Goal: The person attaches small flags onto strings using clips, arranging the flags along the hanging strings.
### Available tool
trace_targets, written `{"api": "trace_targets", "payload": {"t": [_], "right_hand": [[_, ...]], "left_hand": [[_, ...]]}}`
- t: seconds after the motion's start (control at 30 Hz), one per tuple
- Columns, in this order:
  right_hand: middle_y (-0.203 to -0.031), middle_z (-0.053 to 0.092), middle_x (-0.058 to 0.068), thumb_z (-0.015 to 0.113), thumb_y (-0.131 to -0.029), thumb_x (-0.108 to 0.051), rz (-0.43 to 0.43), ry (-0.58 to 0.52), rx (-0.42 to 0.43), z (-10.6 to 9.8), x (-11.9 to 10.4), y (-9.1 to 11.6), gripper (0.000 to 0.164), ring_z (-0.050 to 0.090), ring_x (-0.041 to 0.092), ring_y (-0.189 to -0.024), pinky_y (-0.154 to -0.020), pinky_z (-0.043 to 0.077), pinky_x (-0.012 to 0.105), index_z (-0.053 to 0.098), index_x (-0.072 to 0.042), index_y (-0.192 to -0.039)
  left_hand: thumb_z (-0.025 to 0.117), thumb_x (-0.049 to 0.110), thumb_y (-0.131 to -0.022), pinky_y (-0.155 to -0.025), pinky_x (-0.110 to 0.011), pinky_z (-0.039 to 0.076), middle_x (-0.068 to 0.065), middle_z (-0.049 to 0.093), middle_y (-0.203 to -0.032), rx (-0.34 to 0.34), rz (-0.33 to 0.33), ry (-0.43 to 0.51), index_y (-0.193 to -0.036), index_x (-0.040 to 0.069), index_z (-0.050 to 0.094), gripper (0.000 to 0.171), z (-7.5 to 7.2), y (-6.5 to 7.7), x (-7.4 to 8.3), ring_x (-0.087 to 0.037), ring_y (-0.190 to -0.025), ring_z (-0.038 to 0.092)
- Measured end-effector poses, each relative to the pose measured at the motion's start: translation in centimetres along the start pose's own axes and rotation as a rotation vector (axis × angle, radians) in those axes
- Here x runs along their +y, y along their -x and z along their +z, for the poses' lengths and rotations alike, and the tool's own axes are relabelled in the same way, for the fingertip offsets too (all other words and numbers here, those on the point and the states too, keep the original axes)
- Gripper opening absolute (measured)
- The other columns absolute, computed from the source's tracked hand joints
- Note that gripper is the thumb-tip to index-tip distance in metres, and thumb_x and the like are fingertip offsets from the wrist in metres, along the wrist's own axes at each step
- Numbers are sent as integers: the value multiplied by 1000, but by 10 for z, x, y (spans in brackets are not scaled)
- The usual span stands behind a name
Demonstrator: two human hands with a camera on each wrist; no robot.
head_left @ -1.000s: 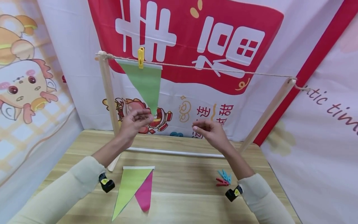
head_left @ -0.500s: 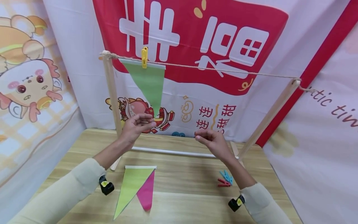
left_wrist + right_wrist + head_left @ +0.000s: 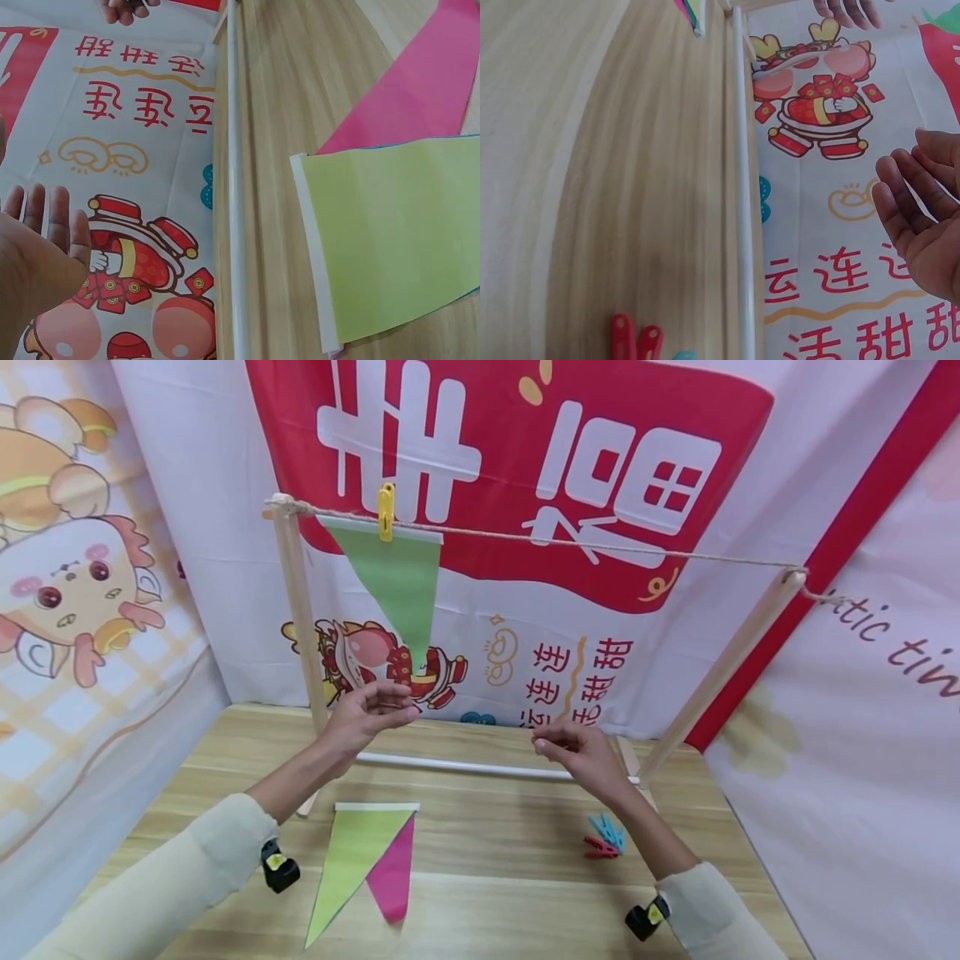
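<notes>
My left hand (image 3: pixel 367 718) hovers with relaxed fingers just below the tip of a green pennant (image 3: pixel 401 581). A yellow clothespin (image 3: pixel 386 512) clips that pennant to a string (image 3: pixel 562 542). Over the table, to the right, my right hand (image 3: pixel 581 756) is loosely bent and holds nothing. Bent fingers and a bare palm show on the right hand (image 3: pixel 930 217) in the right wrist view. Below the left arm lie a yellow-green pennant (image 3: pixel 352 843) and, partly under it, a pink pennant (image 3: pixel 393 877). Blue clothespins (image 3: pixel 611 832) and a red clothespin (image 3: pixel 602 848) lie near the right forearm.
Wooden posts, one at the left (image 3: pixel 296 610) and one at the right (image 3: pixel 723 677), carry the string. A white rod (image 3: pixel 480 766) runs between them low over the wooden table (image 3: pixel 495 910). Printed cloth (image 3: pixel 480 610) hangs behind, with more cloth at both sides.
Both hands have sunk lower, and the right has drifted a little to the right. The head view has shifted slightly. The pennants and clothespins stay in place.
</notes>
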State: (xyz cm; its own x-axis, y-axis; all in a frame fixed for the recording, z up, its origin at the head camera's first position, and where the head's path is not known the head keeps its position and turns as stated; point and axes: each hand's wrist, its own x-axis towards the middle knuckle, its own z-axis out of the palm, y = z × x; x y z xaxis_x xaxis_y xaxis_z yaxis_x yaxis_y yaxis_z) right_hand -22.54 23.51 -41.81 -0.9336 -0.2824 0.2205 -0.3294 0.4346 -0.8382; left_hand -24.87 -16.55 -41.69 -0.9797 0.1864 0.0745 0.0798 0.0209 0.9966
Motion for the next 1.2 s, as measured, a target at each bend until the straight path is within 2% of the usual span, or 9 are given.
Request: {"api": "trace_targets", "payload": {"t": [0.2, 0.37, 0.5, 0.6, 0.73, 0.83, 0.97, 1.07, 1.2], "right_hand": [[-121, 84, 14, 81, -107, -21, 34, 24, -23, -2, 12, 9, 22, 78, 12, -98, -84, 65, 22, 84, -7, -124], [-120, 84, 15, 80, -108, -22, 87, 32, -40, -2, 23, 19, 25, 77, 13, -97, -83, 64, 23, 83, -5, -125], [-119, 85, 14, 80, -108, -23, 101, 55, -38, -3, 32, 26, 24, 77, 10, -96, -83, 63, 22, 83, -5, -124], [-120, 85, 13, 80, -108, -24, 98, 62, -35, -6, 36, 31, 22, 77, 8, -98, -83, 63, 23, 83, -8, -124], [-123, 84, 13, 79, -109, -25, 124, 57, -35, -11, 41, 38, 24, 77, 7, -102, -87, 63, 22, 83, -10, -127], [-124, 84, 13, 80, -108, -25, 148, 63, -28, -17, 44, 43, 26, 77, 6, -103, -88, 63, 21, 82, -8, -128], [-120, 85, 14, 80, -108, -22, 167, 85, -19, -24, 48, 49, 28, 75, 6, -99, -86, 62, 21, 81, -2, -127], [-115, 85, 14, 79, -108, -20, 187, 114, -10, -28, 52, 54, 27, 74, 5, -96, -84, 61, 21, 81, 0, -125], [-109, 85, 12, 81, -107, -19, 216, 142, -7, -31, 60, 61, 26, 72, 4, -90, -80, 59, 21, 82, 1, -122]], "left_hand": [[90, 25, -101, -98, -21, 63, 1, 75, -130, -17, -20, -70, -142, 5, 70, 50, -3, 2, -13, -9, -112, 74], [89, 26, -101, -98, -22, 63, -3, 76, -131, -20, -63, -107, -143, 3, 70, 51, -8, 8, -25, -9, -110, 73], [89, 28, -101, -98, -21, 63, 1, 79, -125, -25, -107, -125, -143, 3, 69, 54, -13, 13, -32, -8, -108, 74], [90, 30, -100, -99, -25, 64, 1, 80, -123, -25, -116, -149, -143, 3, 70, 54, -16, 14, -36, -9, -107, 74], [90, 30, -100, -100, -28, 65, -14, 78, -135, -24, -117, -182, -144, 3, 70, 56, -18, 16, -42, -10, -108, 73], [91, 29, -99, -99, -25, 64, -22, 75, -141, -23, -118, -181, -142, 2, 71, 54, -18, 15, -46, -9, -109, 73], [90, 27, -100, -97, -22, 63, -18, 78, -135, -43, -125, -183, -140, 1, 72, 51, -17, 16, -51, -9, -109, 74], [90, 26, -100, -96, -21, 63, -11, 80, -128, -60, -138, -192, -140, -1, 71, 52, -16, 18, -54, -10, -109, 74], [90, 25, -99, -95, -20, 63, -10, 80, -126, -61, -147, -205, -139, -3, 71, 53, -17, 21, -58, -12, -109, 74]]}}
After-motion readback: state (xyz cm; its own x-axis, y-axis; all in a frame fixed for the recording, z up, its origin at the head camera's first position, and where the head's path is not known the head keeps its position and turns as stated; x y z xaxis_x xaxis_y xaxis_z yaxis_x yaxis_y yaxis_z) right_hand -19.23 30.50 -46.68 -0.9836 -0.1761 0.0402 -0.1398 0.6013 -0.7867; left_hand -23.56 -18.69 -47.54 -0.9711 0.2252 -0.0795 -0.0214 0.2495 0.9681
